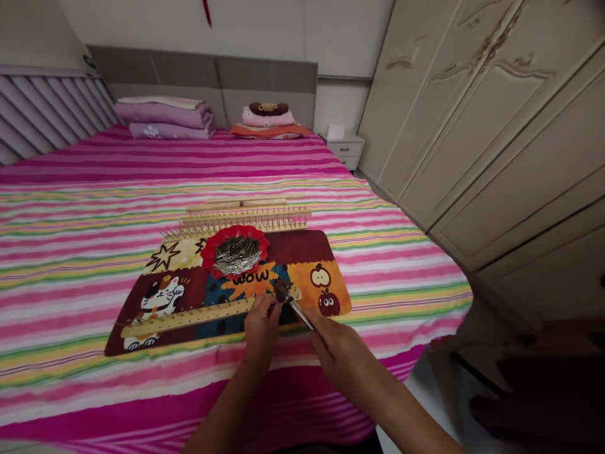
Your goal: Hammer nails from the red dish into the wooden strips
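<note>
My right hand (336, 345) is closed round the handle of a small hammer (289, 299), whose dark head hovers over the right end of a long wooden strip (189, 316). My left hand (261, 323) pinches something small at that end of the strip, too small to name. The strip lies on a colourful cartoon mat (302, 252) with a cat and "WOW" on it. Just beyond the hands sits a red dish (208, 250) heaped with thin metal nails (236, 255).
More wooden strips (246, 217), some studded with rows of nails, lie past the mat on the pink striped bedspread (94, 208). Folded bedding (165, 116) and a pillow pile (268, 121) rest by the headboard. A nightstand (347, 150) and wardrobe doors (496, 126) stand to the right.
</note>
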The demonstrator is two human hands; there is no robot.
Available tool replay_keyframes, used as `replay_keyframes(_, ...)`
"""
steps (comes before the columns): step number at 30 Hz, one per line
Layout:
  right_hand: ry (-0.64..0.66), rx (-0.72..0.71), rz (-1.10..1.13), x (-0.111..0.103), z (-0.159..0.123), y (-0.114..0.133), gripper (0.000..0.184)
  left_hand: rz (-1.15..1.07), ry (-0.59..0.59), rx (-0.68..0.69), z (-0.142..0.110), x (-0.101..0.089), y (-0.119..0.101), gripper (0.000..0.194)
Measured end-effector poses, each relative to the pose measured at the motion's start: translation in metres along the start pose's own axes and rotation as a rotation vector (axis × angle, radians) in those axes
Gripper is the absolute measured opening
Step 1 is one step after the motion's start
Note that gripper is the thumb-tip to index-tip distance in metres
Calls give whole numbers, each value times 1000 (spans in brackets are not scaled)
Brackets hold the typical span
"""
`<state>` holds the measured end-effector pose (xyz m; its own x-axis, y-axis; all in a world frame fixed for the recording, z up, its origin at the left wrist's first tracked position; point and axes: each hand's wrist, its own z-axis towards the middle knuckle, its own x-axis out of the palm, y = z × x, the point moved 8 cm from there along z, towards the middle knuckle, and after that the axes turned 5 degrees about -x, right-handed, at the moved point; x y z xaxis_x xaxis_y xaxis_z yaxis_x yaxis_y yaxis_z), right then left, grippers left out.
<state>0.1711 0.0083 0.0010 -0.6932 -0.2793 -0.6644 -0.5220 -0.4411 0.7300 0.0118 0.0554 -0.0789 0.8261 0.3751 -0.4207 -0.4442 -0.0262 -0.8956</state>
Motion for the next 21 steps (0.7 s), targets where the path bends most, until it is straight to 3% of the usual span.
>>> replay_keyframes(5, -140, 21, 151, -12, -21, 0, 43, 45, -10, 24, 1, 1, 1, 13)
replay_keyframes(7, -134, 66, 241, -9, -37, -9, 41, 39, -9, 29, -2, 2, 1, 12)
replay_keyframes(10, -88, 163, 358, 10, -65, -35, 40, 44, -14, 59, -7, -6, -4, 15)
replay_keyframes(13, -75, 252, 452, 37, -88, -66, 40, 128, -37, 114, -2, -28, -17, 19)
replay_keyframes(18, -45, 325, 577, 78, -103, -104, 41, 452, -127, 82, 58, -77, -33, 20)
replay_keyframes(21, -54, 317, 597, 85, -103, -115, 41, 739, 31, -20, 103, -72, -22, 21)
